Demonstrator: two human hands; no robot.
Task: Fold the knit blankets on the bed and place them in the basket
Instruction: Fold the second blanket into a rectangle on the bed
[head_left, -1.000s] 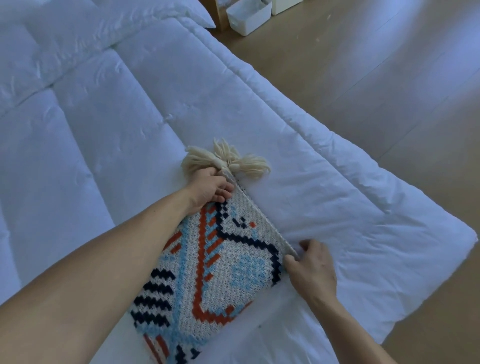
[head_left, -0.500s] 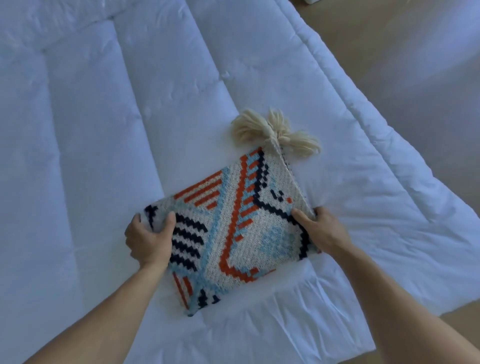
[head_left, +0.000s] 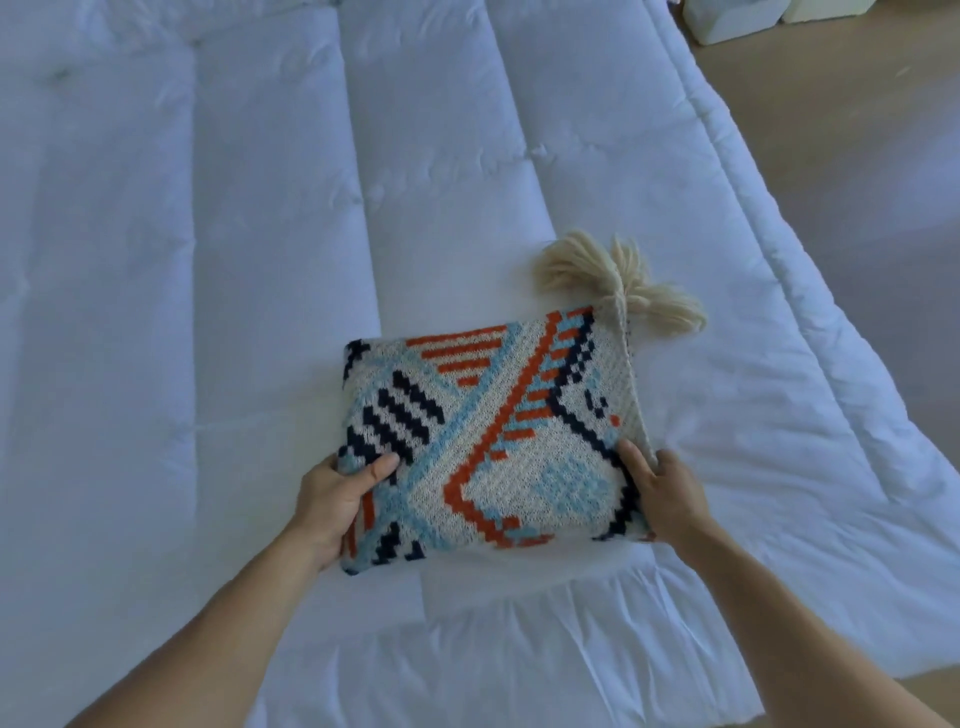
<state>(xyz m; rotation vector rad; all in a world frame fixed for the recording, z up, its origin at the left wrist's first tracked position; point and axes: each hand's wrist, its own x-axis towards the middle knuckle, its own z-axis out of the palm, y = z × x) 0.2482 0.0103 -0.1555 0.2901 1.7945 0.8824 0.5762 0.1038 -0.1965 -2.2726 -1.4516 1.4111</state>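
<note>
A folded knit blanket (head_left: 493, 436), cream with orange, light-blue and navy patterns, lies as a compact square on the white bed. Cream tassels (head_left: 618, 283) stick out at its far right corner. My left hand (head_left: 337, 499) grips the blanket's near left edge, thumb on top and fingers underneath. My right hand (head_left: 662, 493) grips the near right edge the same way. No basket shows in the view.
The white quilted duvet (head_left: 260, 260) covers the bed and hangs over its right edge. Wooden floor (head_left: 857, 156) runs along the right side. Two pale boxes (head_left: 727, 21) stand on the floor at the top right.
My left hand left the tassel corner and took the blanket's left edge. Both hands now hold the folded square by its sides, turned squarer to me.
</note>
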